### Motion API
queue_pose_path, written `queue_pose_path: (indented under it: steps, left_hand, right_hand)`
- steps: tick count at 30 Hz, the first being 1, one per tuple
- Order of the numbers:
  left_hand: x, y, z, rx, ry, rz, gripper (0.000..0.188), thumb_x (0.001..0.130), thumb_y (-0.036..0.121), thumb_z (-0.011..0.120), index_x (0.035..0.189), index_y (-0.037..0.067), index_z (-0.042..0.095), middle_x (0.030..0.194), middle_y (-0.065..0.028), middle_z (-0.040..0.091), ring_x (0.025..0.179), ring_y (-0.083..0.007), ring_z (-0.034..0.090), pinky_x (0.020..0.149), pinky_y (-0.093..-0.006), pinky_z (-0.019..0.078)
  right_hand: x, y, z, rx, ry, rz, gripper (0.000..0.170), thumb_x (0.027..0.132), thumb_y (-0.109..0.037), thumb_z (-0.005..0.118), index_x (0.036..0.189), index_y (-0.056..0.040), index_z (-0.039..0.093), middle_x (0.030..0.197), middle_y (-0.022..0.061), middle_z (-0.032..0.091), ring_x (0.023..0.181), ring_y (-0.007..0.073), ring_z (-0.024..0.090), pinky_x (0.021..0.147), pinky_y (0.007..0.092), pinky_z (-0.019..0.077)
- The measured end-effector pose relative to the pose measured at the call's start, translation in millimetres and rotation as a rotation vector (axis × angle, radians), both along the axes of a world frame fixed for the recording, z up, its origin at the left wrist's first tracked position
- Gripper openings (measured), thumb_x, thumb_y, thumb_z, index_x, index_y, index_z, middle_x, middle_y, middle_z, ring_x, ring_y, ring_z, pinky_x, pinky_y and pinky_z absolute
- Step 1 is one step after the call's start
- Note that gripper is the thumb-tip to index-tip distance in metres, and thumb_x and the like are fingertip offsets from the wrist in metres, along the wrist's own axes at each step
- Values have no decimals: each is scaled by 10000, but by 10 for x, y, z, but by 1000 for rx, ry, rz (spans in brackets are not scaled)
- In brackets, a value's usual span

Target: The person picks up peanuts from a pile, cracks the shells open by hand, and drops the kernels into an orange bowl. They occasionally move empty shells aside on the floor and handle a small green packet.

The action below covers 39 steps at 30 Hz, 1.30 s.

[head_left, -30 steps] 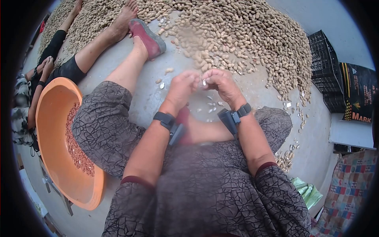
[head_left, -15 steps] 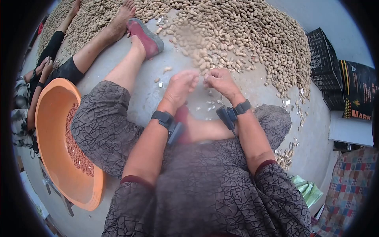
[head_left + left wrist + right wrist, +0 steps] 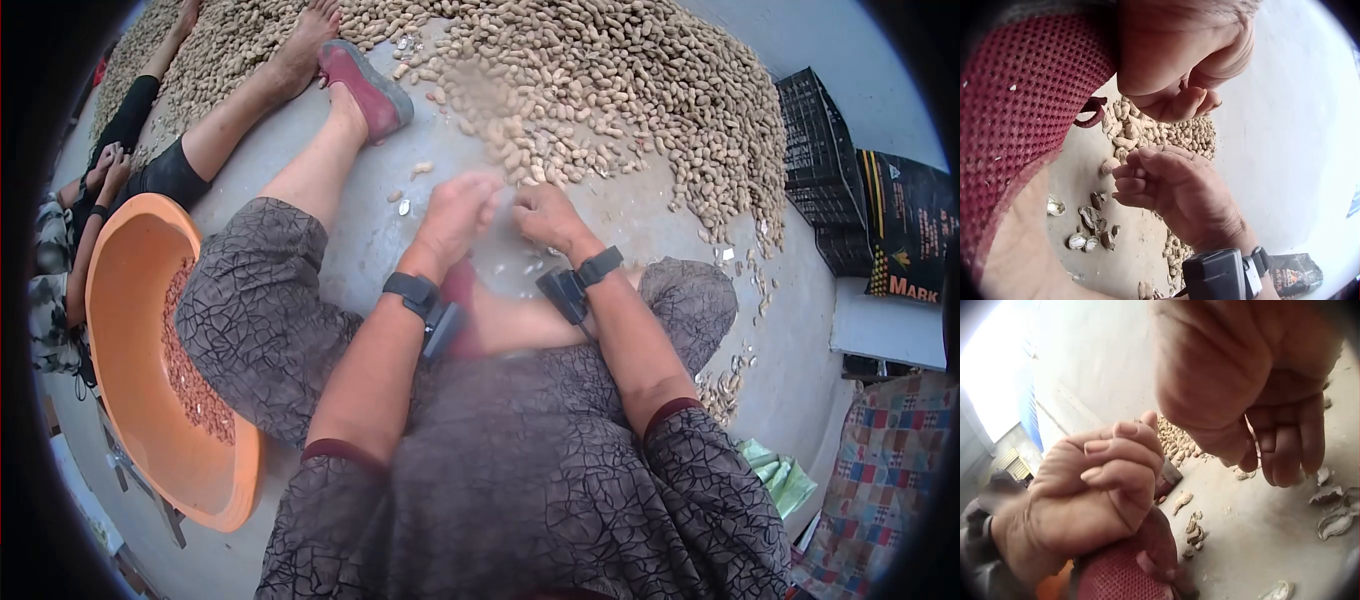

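Smooth grey floor (image 3: 365, 215), heaped bumpy peanuts (image 3: 620, 90), left hand (image 3: 455, 222), right hand (image 3: 552, 220), fingers curled, any pinch unclear

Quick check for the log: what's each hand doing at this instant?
Left hand: closed, fingers curled, nothing visible in it.
Right hand: closed, fingers curled; no held item visible.

Storage rm w/ peanut heap (image 3: 620, 90)
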<state>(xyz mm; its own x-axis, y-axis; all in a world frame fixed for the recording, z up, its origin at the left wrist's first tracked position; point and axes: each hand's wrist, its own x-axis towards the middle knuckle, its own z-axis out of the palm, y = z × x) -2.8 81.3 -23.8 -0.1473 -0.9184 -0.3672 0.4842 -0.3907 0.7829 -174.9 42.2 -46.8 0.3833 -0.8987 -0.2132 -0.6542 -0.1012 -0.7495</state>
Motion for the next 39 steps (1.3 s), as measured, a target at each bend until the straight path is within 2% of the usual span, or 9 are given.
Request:
queue_pose_path:
  steps: [4,11,17,19,22,26,32,35,39]
  left_hand:
    - [14,-15,-67,-27,108,-3,161,855,25,468,983,-9,560,725,-19,531,565,-60,455,470,-176,349]
    - [48,-21,-54,-73,188,-2,163,854,16,467,987,-13,557,772,-32,547,601,-68,479,499,-185,384]
    - [30,-21,-23,-75,139,6,161,848,1,481,989,-14,558,769,-30,551,598,-58,483,485,-170,374]
    - [32,-27,-28,-68,136,6,160,849,-1,484,990,-14,559,769,-29,553,598,-55,483,481,-167,371]
    - [24,-11,-37,-68,145,-13,164,851,7,496,999,-17,562,769,-27,557,609,-53,492,485,-167,375]
    - [9,4,-33,-67,72,-50,180,841,-4,496,1002,-22,573,771,-27,559,622,-58,504,510,-167,390]
    - [6,59,76,-104,103,-71,223,811,-20,475,1004,-17,587,780,-38,564,623,-71,508,528,-171,401]
    - [-9,87,36,-100,75,-102,235,801,-11,467,1001,-16,590,783,-41,569,617,-76,509,528,-177,404]
    - [-29,85,74,-109,-15,-138,232,792,-2,459,979,-16,596,776,-38,578,600,-75,504,518,-188,407]
  right_hand:
    - [306,304,-29,-269,251,269,185,680,-181,588,797,-45,633,758,166,621,729,349,603,707,425,485]
    - [409,390,91,-252,163,396,164,658,-153,606,797,-71,634,754,139,617,748,331,600,707,410,483]
    - [390,424,107,-51,323,517,193,657,-156,614,836,-97,655,817,148,637,781,314,612,720,391,482]
    - [345,422,100,253,543,600,252,747,-184,545,928,-50,657,935,160,651,896,313,620,796,393,465]
    - [31,335,-77,195,755,657,287,760,-207,557,986,-58,652,965,161,648,903,303,626,778,386,474]
    - [-116,281,143,100,935,667,299,740,-212,579,985,-60,658,956,154,653,903,296,630,761,377,481]
    - [205,231,482,29,554,406,226,755,-139,558,924,-41,671,972,171,647,888,298,636,757,380,500]
    - [153,170,350,-110,625,429,199,769,-148,553,876,-28,670,920,176,652,866,299,638,750,389,496]
    - [-51,138,362,-1,820,356,173,759,-163,587,836,-36,676,838,178,656,837,308,641,732,391,492]
